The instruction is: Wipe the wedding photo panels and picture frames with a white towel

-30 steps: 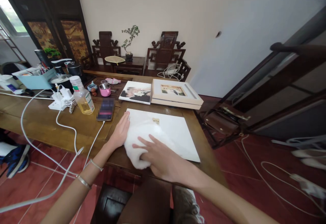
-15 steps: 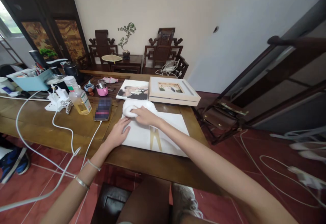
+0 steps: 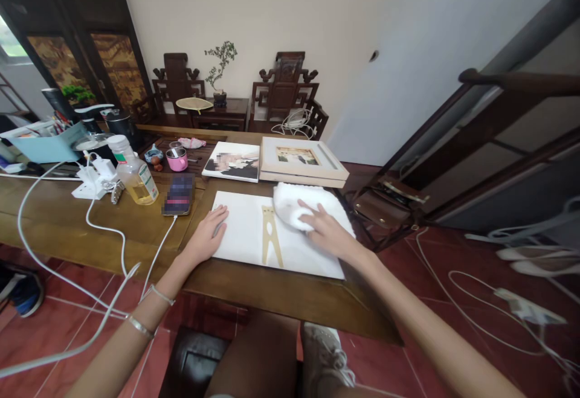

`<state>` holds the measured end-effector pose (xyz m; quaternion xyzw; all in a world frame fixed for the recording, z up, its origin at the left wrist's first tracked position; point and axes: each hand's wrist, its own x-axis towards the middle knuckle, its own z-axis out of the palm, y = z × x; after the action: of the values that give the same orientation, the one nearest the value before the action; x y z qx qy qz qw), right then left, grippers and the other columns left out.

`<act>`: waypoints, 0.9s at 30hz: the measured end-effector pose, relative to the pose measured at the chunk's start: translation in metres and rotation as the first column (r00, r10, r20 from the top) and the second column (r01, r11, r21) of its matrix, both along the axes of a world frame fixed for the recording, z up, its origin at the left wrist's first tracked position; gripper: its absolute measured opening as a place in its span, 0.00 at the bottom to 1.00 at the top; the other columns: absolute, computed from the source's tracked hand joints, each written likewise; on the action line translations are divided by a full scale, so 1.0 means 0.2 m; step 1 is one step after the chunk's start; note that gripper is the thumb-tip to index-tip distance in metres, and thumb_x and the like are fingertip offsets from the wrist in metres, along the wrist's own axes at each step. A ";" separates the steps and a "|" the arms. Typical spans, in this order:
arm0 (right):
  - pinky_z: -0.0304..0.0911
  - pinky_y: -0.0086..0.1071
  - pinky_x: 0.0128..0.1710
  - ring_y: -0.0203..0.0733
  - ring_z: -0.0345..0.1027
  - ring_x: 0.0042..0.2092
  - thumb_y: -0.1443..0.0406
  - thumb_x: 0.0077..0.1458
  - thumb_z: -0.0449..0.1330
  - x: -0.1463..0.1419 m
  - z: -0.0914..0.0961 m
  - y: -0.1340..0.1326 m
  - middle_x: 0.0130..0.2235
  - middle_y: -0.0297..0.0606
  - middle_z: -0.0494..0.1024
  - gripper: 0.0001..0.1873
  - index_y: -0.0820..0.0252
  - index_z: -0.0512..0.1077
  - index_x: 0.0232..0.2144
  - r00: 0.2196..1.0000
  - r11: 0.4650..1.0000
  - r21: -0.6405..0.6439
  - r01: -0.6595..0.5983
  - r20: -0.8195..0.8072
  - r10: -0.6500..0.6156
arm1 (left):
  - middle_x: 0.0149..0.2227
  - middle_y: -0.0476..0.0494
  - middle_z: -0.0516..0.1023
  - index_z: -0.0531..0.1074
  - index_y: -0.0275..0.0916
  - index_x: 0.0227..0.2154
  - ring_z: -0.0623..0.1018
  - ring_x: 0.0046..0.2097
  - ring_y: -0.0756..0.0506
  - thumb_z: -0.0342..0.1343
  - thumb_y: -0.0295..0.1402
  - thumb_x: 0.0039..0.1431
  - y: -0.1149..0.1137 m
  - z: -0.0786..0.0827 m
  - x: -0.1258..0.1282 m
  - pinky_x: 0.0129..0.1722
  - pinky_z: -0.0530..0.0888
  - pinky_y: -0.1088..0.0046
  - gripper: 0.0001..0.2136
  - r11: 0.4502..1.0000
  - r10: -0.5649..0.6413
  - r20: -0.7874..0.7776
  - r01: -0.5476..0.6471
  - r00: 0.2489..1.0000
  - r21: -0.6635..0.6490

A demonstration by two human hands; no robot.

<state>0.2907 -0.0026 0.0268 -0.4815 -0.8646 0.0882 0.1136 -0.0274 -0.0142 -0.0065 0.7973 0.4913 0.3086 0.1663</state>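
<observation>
Sitting at a dark wood table (image 3: 294, 298), person has both hands on a white panel (image 3: 244, 229) lying flat near the 6 o'clock edge of the tabletop. Clock centred on panel, 12 = away from wearer. Panel: looks stiff, fairly light, probably smooth and apt to slide if pushed from one side. Best hold: opposite edges, 9 and 3. Framed picture (image 3: 299, 162) at 1, photo board (image 3: 233, 162) at 11, both near, not touched by the hands. White cloth (image 3: 319, 195) over the panel's 2 to 3 o'clock corner: soft, limp, fluffy, near weightless; bunch it from the middle. Left hand (image 3: 206, 235) at 9: open and flattish, resting on panel edge, fingers near together. Right hand (image 3: 328, 232) at 3: loose hold on cloth, fingers partly spread over a fold. Tan strut (image 3: 269, 215), A-shaped, near panel centre, legs toward 6: thin, probably the part to keep force off; poor handle.

Hidden or unclear: panel's underside out of sight, so can't tell if glass or a picture faces down; its 2 o'clock corner is under cloth. Cloth's far edge and folds wash out, white on white. Right thumb hard to make out. Strut's top has small dots, maybe fixings, too small to tell.
</observation>
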 end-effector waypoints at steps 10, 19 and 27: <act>0.37 0.55 0.66 0.49 0.34 0.68 0.78 0.36 0.48 0.07 0.08 -0.61 0.65 0.33 0.56 0.20 0.56 0.71 0.29 0.987 0.980 -0.119 -0.159 -0.004 0.160 | 0.60 0.34 0.66 0.68 0.33 0.54 0.62 0.64 0.40 0.43 0.35 0.64 0.02 -0.03 -0.01 0.64 0.57 0.54 0.20 0.999 -0.015 -0.031 0.016 0.999 0.033; 0.34 0.64 0.62 0.55 0.27 0.68 0.75 0.46 0.48 -0.03 0.05 0.06 0.68 0.43 0.46 0.23 0.63 0.70 0.45 0.997 0.988 -0.150 -0.040 0.055 0.049 | 0.59 0.32 0.67 0.69 0.31 0.52 0.62 0.64 0.40 0.44 0.36 0.64 0.02 -0.02 -0.02 0.64 0.57 0.54 0.20 0.999 -0.031 -0.003 0.031 1.000 0.028; 0.36 0.66 0.61 0.58 0.33 0.68 0.75 0.49 0.47 -0.03 0.03 -0.02 0.66 0.53 0.53 0.21 0.68 0.69 0.44 0.986 0.997 -0.042 -0.061 0.155 0.067 | 0.59 0.33 0.68 0.70 0.33 0.52 0.63 0.64 0.40 0.45 0.36 0.64 0.02 -0.02 -0.02 0.64 0.58 0.53 0.19 0.999 -0.025 0.017 0.025 1.000 0.032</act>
<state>0.2839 -0.0071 0.0322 -0.4610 -0.8840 0.0697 0.0338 -0.0315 -0.0104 -0.0112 0.8032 0.4749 0.3214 0.1617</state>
